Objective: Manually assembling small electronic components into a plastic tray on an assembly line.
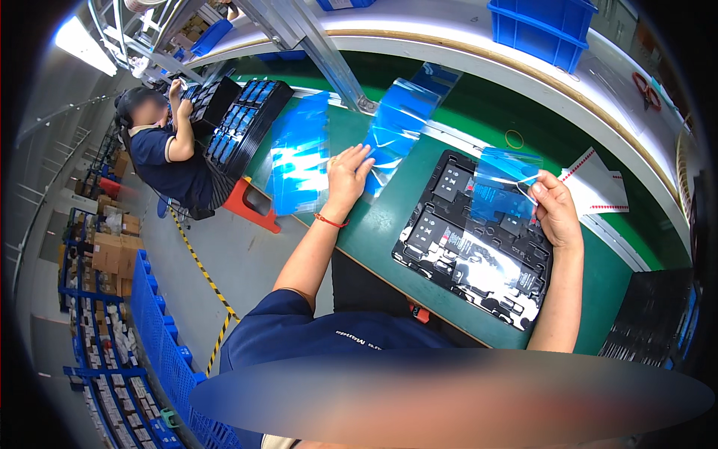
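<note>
Right of frame, the right hand (556, 207) pinches a clear blue film (499, 200) by its edge, the sheet reaching left from that grip over the black tray (449, 278); mid-frame, the left hand (347, 176) meets the blue film pile (400, 114), hold too hidden to call

This is a factory workshop with an assembly line: a green desk (366, 236) carries a black moulded tray (413, 262) of flat parts, and a long white shelf (434, 16) runs beyond the desk with blue plastic bins (535, 37); left of the desk a co-worker (176, 161) is busy at stacked black trays (250, 123), and farther left of the desk are yellow-and-black floor tape (196, 262) and blue racks (112, 372) full of boxes, under a strip light (84, 46)
</note>
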A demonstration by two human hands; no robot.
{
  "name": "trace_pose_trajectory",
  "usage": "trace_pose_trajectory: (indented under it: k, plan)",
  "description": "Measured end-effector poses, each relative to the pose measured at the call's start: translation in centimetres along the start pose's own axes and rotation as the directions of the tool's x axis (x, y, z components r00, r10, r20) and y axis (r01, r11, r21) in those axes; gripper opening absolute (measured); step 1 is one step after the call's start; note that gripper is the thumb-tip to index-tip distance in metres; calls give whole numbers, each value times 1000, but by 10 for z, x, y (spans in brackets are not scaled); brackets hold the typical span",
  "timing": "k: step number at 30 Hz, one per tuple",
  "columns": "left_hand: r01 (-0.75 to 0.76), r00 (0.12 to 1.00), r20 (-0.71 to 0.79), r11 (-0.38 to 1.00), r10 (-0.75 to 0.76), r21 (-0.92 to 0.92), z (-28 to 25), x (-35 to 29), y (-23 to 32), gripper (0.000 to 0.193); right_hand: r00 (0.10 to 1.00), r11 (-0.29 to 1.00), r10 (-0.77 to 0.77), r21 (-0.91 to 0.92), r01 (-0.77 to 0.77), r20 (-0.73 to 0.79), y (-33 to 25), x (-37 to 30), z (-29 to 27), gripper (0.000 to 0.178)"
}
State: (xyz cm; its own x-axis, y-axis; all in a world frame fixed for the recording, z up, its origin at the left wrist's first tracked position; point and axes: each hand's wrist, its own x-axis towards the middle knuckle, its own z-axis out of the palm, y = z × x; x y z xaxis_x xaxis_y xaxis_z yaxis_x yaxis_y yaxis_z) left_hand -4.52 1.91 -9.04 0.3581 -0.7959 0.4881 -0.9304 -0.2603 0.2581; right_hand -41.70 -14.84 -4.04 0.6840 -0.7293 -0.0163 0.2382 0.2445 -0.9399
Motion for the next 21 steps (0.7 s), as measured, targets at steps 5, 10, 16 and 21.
trace_pose_trajectory:
  k: [5, 10, 16, 21]
  plan:
    - [-211, 918, -382, 943, 101, -257, -36, 19, 16, 28, 1000, 1000, 5, 5, -5, 15, 3, 1, -2, 16]
    - [-159, 816, -577, 973, 34, -166, -53, 29, 3, 26, 1000, 1000, 2, 6, -2, 1, 2, 0, -1, 16]
    - [-83, 811, -559, 911, -174, -405, -41, 49, -19, 25, 1000, 1000, -3, 2, 3, -1, 1, 3, 1, 17]
    - [-55, 504, -846, 971, -173, -231, -86, 82, -27, 29, 1000, 1000, -2, -7, 3, 11, 2, 2, 0, 20]
